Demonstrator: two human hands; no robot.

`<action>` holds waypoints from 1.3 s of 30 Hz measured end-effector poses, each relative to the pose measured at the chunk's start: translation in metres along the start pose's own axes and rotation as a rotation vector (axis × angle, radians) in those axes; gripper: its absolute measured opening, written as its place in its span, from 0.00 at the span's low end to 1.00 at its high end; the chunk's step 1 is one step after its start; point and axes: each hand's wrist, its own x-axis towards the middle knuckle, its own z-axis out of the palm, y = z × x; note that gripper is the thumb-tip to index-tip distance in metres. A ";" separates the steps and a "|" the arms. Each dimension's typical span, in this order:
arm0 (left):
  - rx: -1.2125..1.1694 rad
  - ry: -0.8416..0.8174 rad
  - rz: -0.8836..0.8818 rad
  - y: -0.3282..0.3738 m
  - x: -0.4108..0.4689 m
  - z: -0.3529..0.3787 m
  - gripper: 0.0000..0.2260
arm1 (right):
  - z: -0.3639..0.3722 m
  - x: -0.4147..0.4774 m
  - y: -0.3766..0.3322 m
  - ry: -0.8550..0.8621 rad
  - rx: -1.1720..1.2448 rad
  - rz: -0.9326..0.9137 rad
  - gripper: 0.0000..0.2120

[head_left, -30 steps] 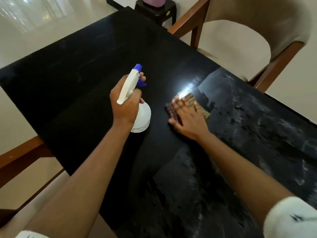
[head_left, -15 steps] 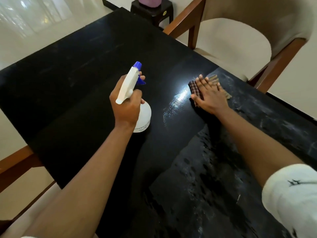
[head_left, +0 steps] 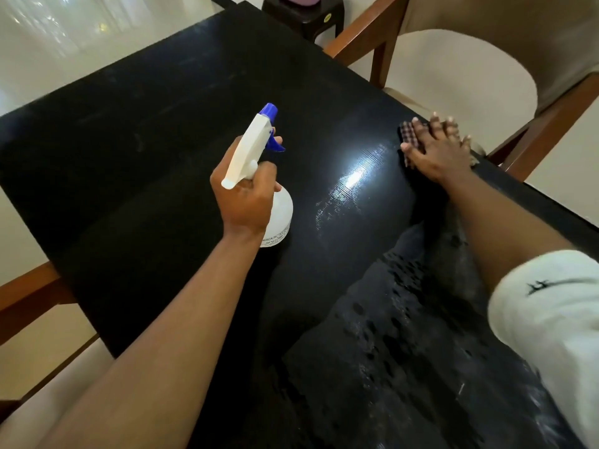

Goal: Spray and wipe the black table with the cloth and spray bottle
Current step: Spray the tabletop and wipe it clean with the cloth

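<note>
The black table fills the view, glossy, with wet streaks and droplets at the lower right. My left hand grips a white spray bottle with a blue nozzle, held upright above the table's middle. My right hand lies flat, fingers spread, pressing a checked cloth onto the table at its right edge. Most of the cloth is hidden under the hand.
A cream chair with a wooden frame stands just beyond the table's right edge. A small dark stool carrying a purple object sits past the far corner. Another wooden chair arm is at the left. The floor is pale.
My right hand has slid the cloth from the table's middle out to the right edge. The left hand with the bottle has stayed nearly in place.
</note>
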 end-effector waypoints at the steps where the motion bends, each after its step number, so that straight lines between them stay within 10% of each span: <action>1: -0.003 -0.002 -0.004 -0.001 0.000 0.000 0.23 | 0.000 0.000 -0.001 -0.008 0.007 0.033 0.31; 14: 0.031 -0.027 0.011 -0.002 0.002 0.008 0.16 | 0.003 -0.048 0.002 0.012 -0.036 -0.215 0.38; 23: -0.139 -0.156 -0.031 0.016 0.009 0.097 0.18 | -0.005 0.006 0.023 0.033 0.005 -0.014 0.31; 30: -0.104 -0.214 -0.006 0.005 0.005 0.135 0.15 | 0.009 -0.039 0.026 0.029 -0.070 -0.401 0.33; 39: -0.071 -0.267 -0.010 -0.002 0.000 0.134 0.18 | -0.001 0.030 0.026 0.073 -0.002 -0.093 0.32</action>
